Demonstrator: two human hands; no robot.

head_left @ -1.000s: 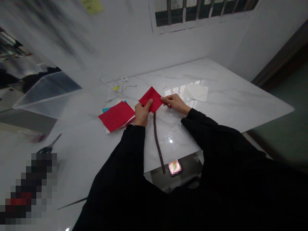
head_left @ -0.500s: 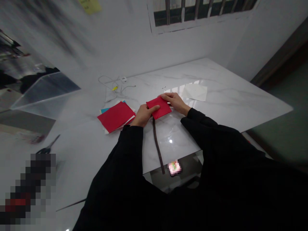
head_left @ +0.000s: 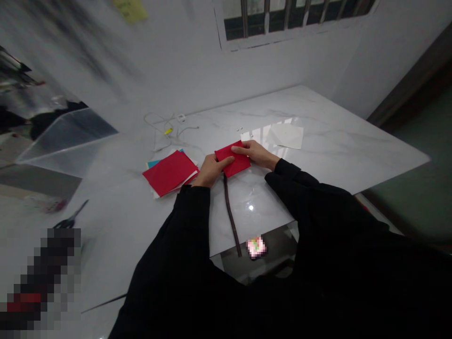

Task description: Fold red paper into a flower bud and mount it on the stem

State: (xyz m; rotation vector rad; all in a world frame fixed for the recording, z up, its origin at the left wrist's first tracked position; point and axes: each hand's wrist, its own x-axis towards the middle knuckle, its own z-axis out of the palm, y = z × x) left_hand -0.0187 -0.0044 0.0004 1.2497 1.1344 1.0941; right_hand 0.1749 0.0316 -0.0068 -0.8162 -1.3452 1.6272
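The red paper (head_left: 237,165) has swung from a diamond to a flat oblong on the marble tabletop (head_left: 335,127), held near the brown cord (head_left: 229,212) by the left hand (head_left: 212,170) and right hand (head_left: 256,154), their fingers (head_left: 240,149) closed on it.

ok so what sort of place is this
Probably a small craft workroom: the left hand and right hand hold folded red paper, a stack of coloured paper and scissors lie on a white marble-topped table, and the plain white wall has a barred window.
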